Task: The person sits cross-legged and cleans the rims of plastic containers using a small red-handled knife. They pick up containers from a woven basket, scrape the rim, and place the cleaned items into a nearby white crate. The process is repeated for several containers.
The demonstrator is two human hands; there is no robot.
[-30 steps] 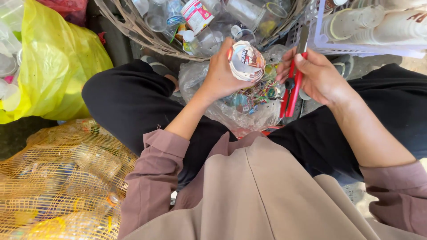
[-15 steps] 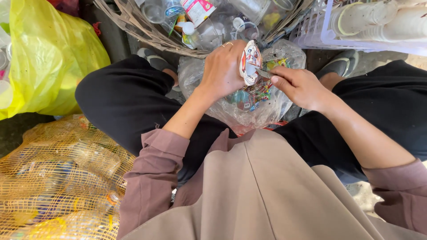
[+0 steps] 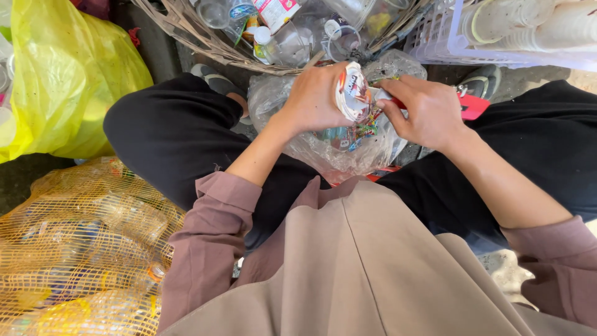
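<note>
From the head camera, we look down at our lap. Our left hand (image 3: pixel 317 99) wraps around a small round paper cup with a printed white and red side (image 3: pixel 352 94), tipped sideways so our other hand can get at it. It sits right above the clear plastic bag full of colourful scraps (image 3: pixel 348 146) between our knees, so bits can drop in. Our right hand (image 3: pixel 426 109) pinches at the cup's edge and also grips a red-handled tool (image 3: pixel 467 106). The cup looks squashed and used. A woven basket of clear plastic bottles (image 3: pixel 280 37) stands just ahead. A yellow net sack (image 3: pixel 74 249) lies by our left leg.
</note>
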